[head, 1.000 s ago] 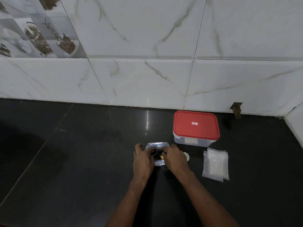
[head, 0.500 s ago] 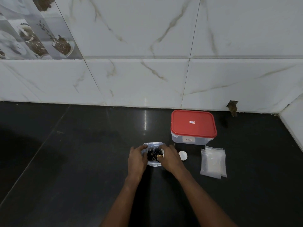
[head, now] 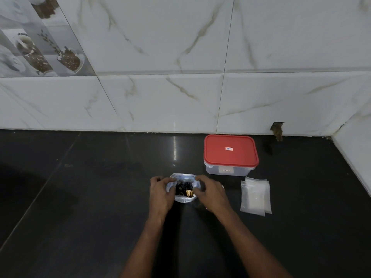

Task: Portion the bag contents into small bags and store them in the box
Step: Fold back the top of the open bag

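A clear plastic bag (head: 183, 177) of small dark pieces stands on the black counter (head: 80, 197), its mouth spread wide. My left hand (head: 160, 194) grips the bag's left rim. My right hand (head: 210, 192) pinches the right rim. A clear box with a red lid (head: 230, 151) stands shut to the right, behind the bag. A stack of small empty clear bags (head: 255, 196) lies flat in front of the box.
A white marbled tile wall (head: 180, 87) runs along the back of the counter and turns at the far right. A small white round object, mostly hidden by my right hand, lies next to the bag.
The bag's mouth is pulled wider than a second ago, showing more of the dark contents. Both hands stay on its rim.
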`<action>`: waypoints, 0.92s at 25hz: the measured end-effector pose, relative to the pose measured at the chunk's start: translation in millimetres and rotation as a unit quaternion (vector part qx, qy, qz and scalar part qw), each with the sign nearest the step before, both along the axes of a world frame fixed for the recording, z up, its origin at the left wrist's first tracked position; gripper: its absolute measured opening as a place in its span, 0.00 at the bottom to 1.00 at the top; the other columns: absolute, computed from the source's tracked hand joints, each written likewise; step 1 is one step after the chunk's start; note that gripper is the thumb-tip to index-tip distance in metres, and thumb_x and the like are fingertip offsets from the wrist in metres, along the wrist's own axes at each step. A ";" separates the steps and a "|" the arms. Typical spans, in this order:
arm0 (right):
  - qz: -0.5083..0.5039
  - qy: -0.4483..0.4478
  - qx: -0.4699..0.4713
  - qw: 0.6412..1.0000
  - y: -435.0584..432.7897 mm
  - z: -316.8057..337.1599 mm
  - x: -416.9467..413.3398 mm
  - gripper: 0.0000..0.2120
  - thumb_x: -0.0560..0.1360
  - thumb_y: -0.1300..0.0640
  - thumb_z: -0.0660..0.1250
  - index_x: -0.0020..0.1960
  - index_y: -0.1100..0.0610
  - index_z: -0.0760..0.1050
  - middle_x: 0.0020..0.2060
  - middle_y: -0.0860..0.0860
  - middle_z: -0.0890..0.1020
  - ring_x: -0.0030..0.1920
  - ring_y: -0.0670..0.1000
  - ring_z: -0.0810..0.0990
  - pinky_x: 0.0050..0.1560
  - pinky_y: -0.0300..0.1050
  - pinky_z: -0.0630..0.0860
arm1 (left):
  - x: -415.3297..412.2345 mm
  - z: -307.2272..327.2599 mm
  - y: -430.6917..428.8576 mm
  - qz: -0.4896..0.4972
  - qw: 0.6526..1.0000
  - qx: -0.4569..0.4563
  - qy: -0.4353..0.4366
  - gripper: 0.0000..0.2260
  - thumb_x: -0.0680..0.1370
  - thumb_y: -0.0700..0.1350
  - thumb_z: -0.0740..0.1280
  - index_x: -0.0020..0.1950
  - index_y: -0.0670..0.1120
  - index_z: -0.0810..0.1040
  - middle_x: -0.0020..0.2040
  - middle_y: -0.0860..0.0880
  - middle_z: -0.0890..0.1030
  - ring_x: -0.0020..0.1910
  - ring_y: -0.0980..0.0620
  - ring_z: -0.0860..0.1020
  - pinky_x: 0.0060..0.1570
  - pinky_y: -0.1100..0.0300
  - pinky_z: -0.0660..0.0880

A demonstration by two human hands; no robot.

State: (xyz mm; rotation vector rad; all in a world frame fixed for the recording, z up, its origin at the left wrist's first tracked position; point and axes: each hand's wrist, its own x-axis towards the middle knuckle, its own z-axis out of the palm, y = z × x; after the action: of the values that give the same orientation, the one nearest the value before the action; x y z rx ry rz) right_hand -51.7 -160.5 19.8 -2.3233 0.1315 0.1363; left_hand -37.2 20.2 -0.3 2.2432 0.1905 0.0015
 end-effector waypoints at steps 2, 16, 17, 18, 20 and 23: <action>-0.063 -0.044 0.026 0.997 -23.0 1.4 -9.9 0.10 0.75 0.59 0.66 0.56 0.51 0.78 0.46 0.47 0.83 0.47 0.48 0.81 0.49 0.45 0.78 | -8.5 1.2 7.2 0.023 0.999 0.005 -0.041 0.10 0.78 0.40 0.69 0.57 0.47 0.85 0.61 0.47 0.75 0.59 0.54 0.74 0.56 0.63 0.70; -0.298 -0.015 -0.138 0.944 -125.4 -33.1 -59.8 0.09 0.77 0.56 0.67 0.48 0.63 0.79 0.44 0.58 0.81 0.48 0.59 0.79 0.43 0.46 0.69 | -29.6 -17.1 -69.8 -0.125 0.960 0.226 -0.105 0.07 0.73 0.48 0.72 0.47 0.46 0.85 0.42 0.47 0.84 0.46 0.44 0.82 0.49 0.48 0.77; -0.296 -0.004 -0.140 0.945 -125.6 -33.4 -57.4 0.10 0.77 0.55 0.67 0.50 0.62 0.79 0.46 0.58 0.81 0.50 0.59 0.79 0.45 0.47 0.71 | -27.9 -18.5 -71.3 -0.129 0.961 0.223 -0.100 0.06 0.73 0.45 0.72 0.47 0.45 0.85 0.42 0.46 0.84 0.45 0.43 0.82 0.48 0.47 0.78; -0.301 0.006 -0.138 0.944 -125.1 -33.1 -55.7 0.12 0.76 0.54 0.68 0.53 0.62 0.78 0.48 0.59 0.81 0.52 0.60 0.79 0.47 0.48 0.72 | -26.9 -20.1 -71.5 -0.125 0.965 0.213 -0.092 0.06 0.73 0.43 0.72 0.47 0.44 0.84 0.43 0.46 0.84 0.45 0.43 0.82 0.47 0.47 0.79; -0.327 0.018 -0.108 0.939 -125.0 -33.5 -51.4 0.16 0.76 0.56 0.69 0.61 0.62 0.76 0.52 0.59 0.82 0.55 0.61 0.80 0.50 0.50 0.74 | -25.7 -22.2 -71.3 -0.112 0.973 0.186 -0.085 0.08 0.72 0.40 0.73 0.51 0.43 0.84 0.47 0.45 0.85 0.48 0.44 0.82 0.48 0.47 0.79; -0.360 -0.005 0.004 0.933 -129.1 -30.6 -49.4 0.15 0.74 0.61 0.70 0.59 0.61 0.78 0.47 0.56 0.83 0.49 0.58 0.81 0.47 0.45 0.73 | -22.9 -24.9 -72.9 -0.109 0.977 0.156 -0.098 0.14 0.73 0.35 0.72 0.58 0.41 0.84 0.52 0.44 0.85 0.53 0.43 0.82 0.53 0.48 0.80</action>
State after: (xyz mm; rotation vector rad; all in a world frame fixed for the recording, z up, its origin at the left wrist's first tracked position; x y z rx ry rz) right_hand -101.1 -289.7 -10.9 -2.1204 0.9568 -0.2439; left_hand -60.1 -52.7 -25.2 2.5485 -0.1744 0.1428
